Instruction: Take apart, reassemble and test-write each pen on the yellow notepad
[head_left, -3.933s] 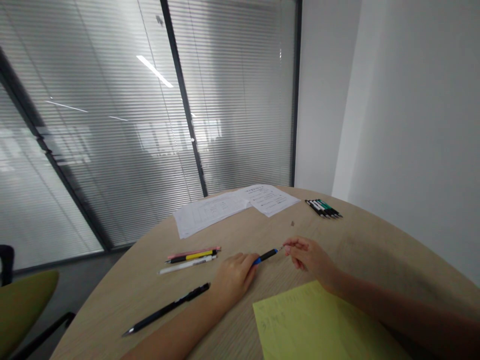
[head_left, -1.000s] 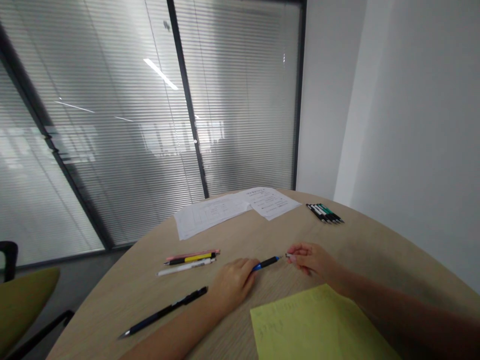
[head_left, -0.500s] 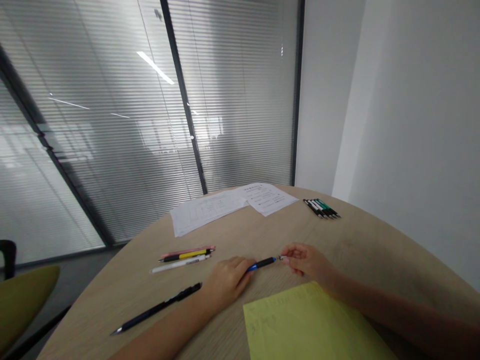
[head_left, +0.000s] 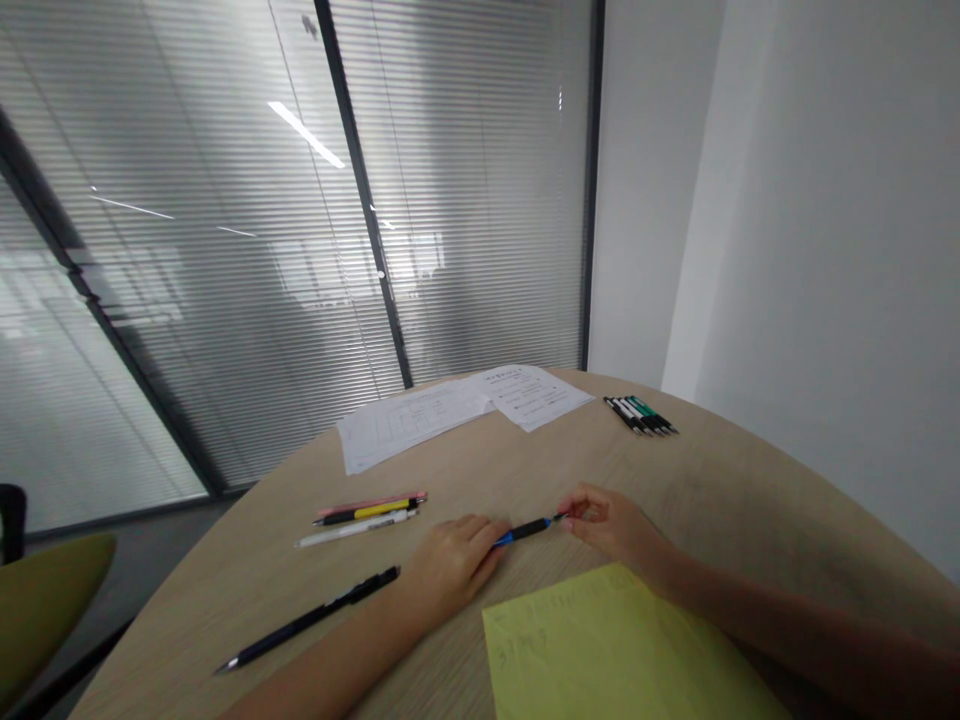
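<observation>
A blue pen (head_left: 527, 529) with a black grip lies between my hands, its tip end pointing right. My left hand (head_left: 459, 562) rests low over the table with its fingers closed around the rear of the pen, hiding that end. At the other end, my right hand (head_left: 600, 517) has thumb and forefinger pinched at a small dark piece by the tip. Whether that piece is joined to the pen is too small to tell. Just below my hands lies a yellow sheet (head_left: 585, 640) with faint pencil marks.
A black mechanical pencil (head_left: 307, 620) lies left of my left forearm. Beyond it are a white pen (head_left: 356, 528), a yellow and black pen (head_left: 367, 511) and a pink one. Printed papers (head_left: 420, 415) lie at the back, with several pens (head_left: 641, 415) in a row at far right.
The fingers of my right hand have drawn closer together by the pen's tip. My left hand keeps its hold, and the view has shifted slightly.
</observation>
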